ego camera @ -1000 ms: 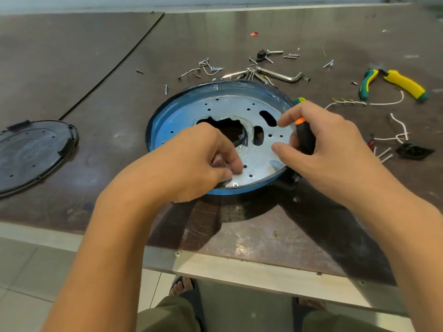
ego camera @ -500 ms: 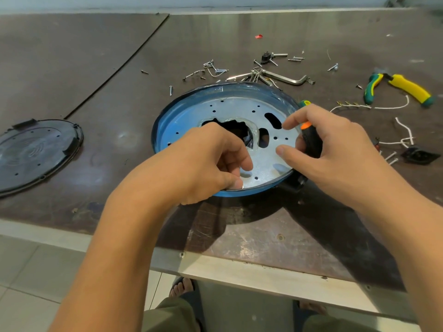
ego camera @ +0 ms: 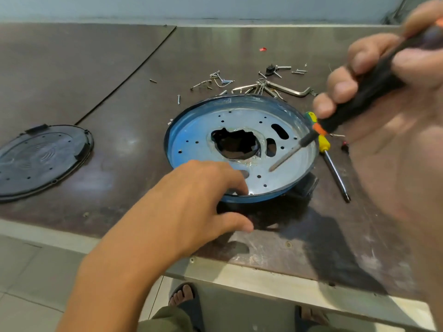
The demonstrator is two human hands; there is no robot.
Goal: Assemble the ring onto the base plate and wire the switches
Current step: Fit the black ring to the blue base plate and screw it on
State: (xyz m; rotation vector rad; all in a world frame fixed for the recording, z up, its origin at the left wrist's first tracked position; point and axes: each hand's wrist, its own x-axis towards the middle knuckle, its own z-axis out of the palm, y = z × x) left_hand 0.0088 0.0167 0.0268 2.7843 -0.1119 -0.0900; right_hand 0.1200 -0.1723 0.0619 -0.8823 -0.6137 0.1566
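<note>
Base plate (ego camera: 199, 137): bare metal, dull sheen, glossy blue rim. Table (ego camera: 119, 97): dark laminate, scuffed, semi-gloss. Black cover (ego camera: 40, 159): matt plastic. Loose screws (ego camera: 215, 80): shiny metal.

My left hand (ego camera: 191, 200) rested on the near rim of the blue ring (ego camera: 172, 130) around the perforated base plate (ego camera: 242, 116), while my right hand (ego camera: 383, 75), raised and blurred, gripped a black-handled screwdriver (ego camera: 354, 101) with its tip over the plate, a second yellow-handled screwdriver (ego camera: 333, 164) lying on the table (ego camera: 119, 68) beside the ring.
</note>
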